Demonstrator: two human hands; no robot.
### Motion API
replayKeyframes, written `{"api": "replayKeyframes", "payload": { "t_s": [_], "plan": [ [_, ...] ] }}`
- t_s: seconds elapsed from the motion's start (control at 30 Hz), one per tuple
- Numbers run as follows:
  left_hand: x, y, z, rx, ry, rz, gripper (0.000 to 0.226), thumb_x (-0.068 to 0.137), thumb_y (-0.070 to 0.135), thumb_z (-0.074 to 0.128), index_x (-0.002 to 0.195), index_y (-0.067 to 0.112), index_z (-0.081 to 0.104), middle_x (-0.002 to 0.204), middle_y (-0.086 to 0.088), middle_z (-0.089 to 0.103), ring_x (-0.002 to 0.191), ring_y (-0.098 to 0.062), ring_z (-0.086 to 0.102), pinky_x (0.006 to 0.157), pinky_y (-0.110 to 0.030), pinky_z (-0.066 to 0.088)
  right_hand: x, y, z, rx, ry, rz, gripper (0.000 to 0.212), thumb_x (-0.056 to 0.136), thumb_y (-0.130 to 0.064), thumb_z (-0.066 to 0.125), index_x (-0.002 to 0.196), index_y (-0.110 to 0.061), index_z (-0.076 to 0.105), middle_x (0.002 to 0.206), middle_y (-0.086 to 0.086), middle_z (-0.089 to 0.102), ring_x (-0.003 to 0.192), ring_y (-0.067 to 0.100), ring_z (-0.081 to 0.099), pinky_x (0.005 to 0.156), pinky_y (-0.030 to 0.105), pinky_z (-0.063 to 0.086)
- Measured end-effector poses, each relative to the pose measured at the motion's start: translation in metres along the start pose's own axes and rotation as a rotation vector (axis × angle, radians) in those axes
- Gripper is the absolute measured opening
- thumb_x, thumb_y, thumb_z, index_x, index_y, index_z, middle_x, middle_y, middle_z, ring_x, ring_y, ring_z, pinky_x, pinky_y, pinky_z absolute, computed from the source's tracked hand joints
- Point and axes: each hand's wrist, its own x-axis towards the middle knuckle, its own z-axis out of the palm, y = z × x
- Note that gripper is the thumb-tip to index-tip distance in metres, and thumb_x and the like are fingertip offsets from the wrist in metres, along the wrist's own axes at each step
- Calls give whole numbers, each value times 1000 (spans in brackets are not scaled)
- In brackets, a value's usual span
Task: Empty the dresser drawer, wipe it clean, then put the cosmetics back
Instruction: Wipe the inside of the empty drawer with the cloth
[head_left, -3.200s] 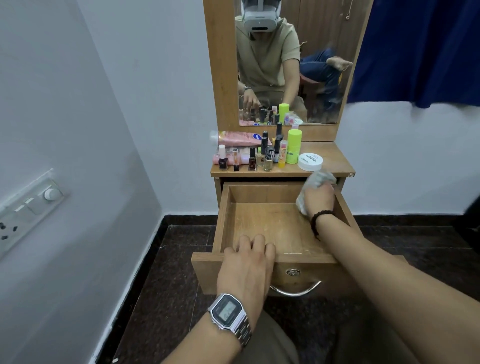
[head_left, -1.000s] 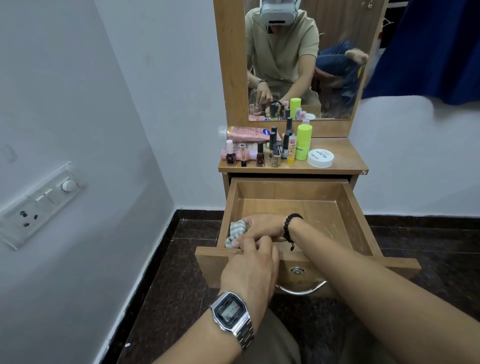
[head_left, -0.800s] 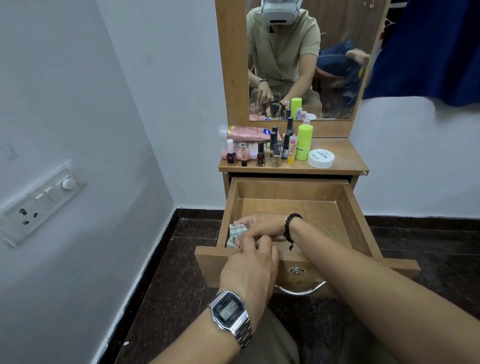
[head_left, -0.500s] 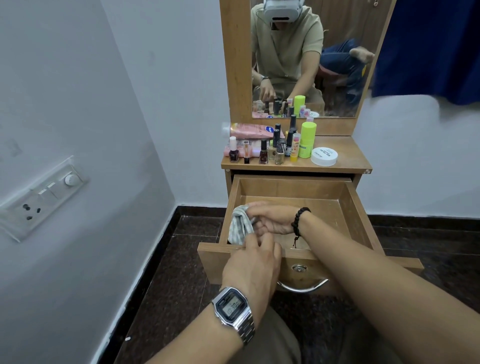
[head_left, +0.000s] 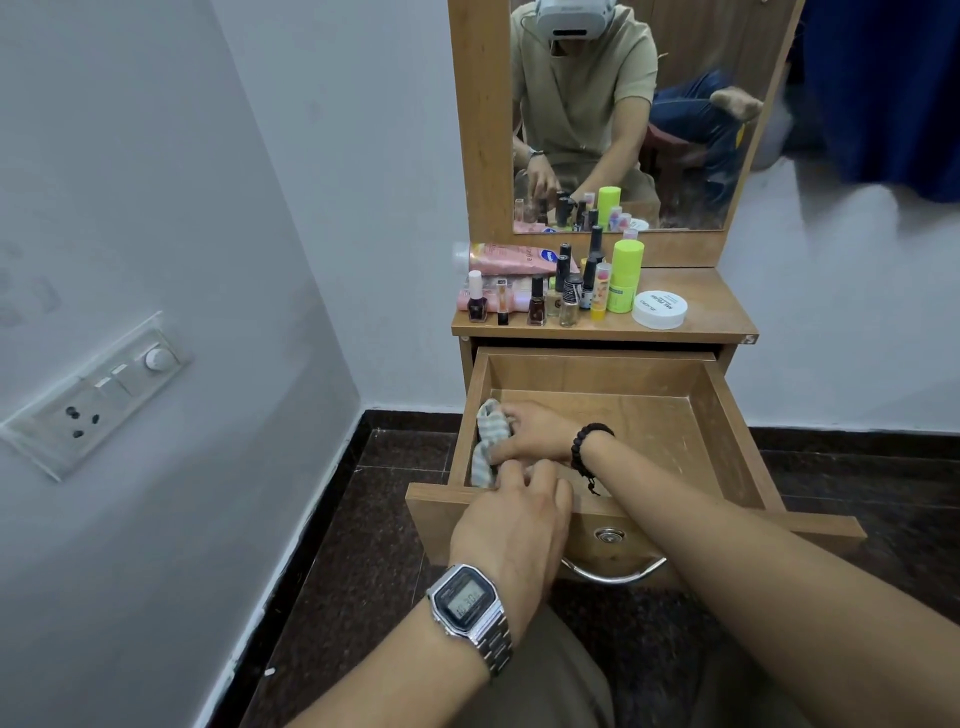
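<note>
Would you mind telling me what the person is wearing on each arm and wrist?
Both forearms are bare, no sleeves in view. The left wrist carries a silver metal-band digital watch with a rectangular grey display. The right wrist wears a black beaded bracelet with a short dangling end.

The right hand (head_left: 524, 434) has dragged the cloth (head_left: 488, 441) from the drawer's (head_left: 727, 415) right-rear to its left wall.
</note>
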Motion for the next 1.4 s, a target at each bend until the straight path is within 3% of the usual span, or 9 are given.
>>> {"api": "replayKeyframes", "payload": {
  "t_s": [0.2, 0.37, 0.53, 0.67, 0.93, 1.1, 1.17, 1.27, 1.4],
  "plan": [
    [2, -13, 6, -130, 106, 15, 44, 97, 43, 44, 127, 12, 39, 128, -7, 42, 117, -28, 42, 87, -38, 42, -3, 2, -6, 480, -21, -22, 29, 82, 5, 69, 101, -13, 56, 100, 11, 67, 87, 20, 67, 79, 29, 59],
    [10, -33, 33, -390, 191, -46, 48, 97, 52, 25, 121, 21, 52, 128, 3, 50, 115, -20, 45, 95, -32, 39, -5, -1, -6, 342, 13, -63, 17, 85, 1, 67, 93, -10, 58, 71, -10, 64, 61, -2, 61, 60, 15, 51],
    [18, -53, 59, -412, 337, -322, 57, 87, 56, 17, 117, 23, 53, 117, 3, 50, 103, -19, 50, 79, -33, 47, -5, -1, -6, 231, 53, -44, 16, 84, -2, 69, 96, -8, 61, 90, 5, 66, 77, 10, 63, 79, 23, 54],
    [21, -49, 64, -378, 331, -345, 60, 86, 50, 14, 124, 22, 51, 124, 2, 53, 105, -20, 54, 80, -35, 48, -12, 0, -9, 501, -228, 70, 9, 90, -3, 62, 96, -9, 63, 96, 7, 70, 89, 16, 68, 84, 27, 57],
    [22, -49, 65, -353, 316, -362, 60, 86, 49, 11, 122, 23, 52, 123, 3, 55, 100, -20, 56, 75, -32, 43, -30, -7, -23, 290, -126, 9, 14, 92, 0, 55, 97, -12, 61, 93, 8, 68, 77, 15, 67, 79, 29, 58],
    [21, -48, 64, -376, 343, -356, 57, 88, 47, 11, 116, 26, 56, 118, 6, 57, 98, -19, 57, 74, -33, 43, -66, -13, -82, -254, 430, -293, 14, 90, -12, 57, 100, -21, 62, 93, 2, 66, 78, 15, 62, 69, 27, 54],
    [21, -48, 65, -375, 361, -350, 56, 89, 46, 12, 113, 25, 59, 116, 6, 58, 96, -19, 58, 74, -34, 45, -81, -16, -89, -591, 273, -382, 19, 89, -15, 56, 104, -24, 64, 84, -7, 63, 69, 10, 57, 63, 22, 46],
    [20, -47, 65, -376, 380, -345, 54, 91, 44, 14, 109, 25, 61, 112, 7, 60, 94, -19, 58, 72, -34, 45, -97, -9, -88, -686, -183, -167, 21, 91, -18, 57, 109, -24, 67, 83, -17, 61, 69, -6, 54, 63, 10, 40],
    [19, -44, 65, -358, 374, -342, 55, 92, 42, 10, 105, 27, 62, 109, 9, 62, 94, -18, 58, 72, -33, 42, -93, 34, -88, -748, -130, -8, 40, 90, -22, 62, 129, -26, 53, 110, -12, 52, 81, -4, 49, 68, 13, 37]
  ]
}}
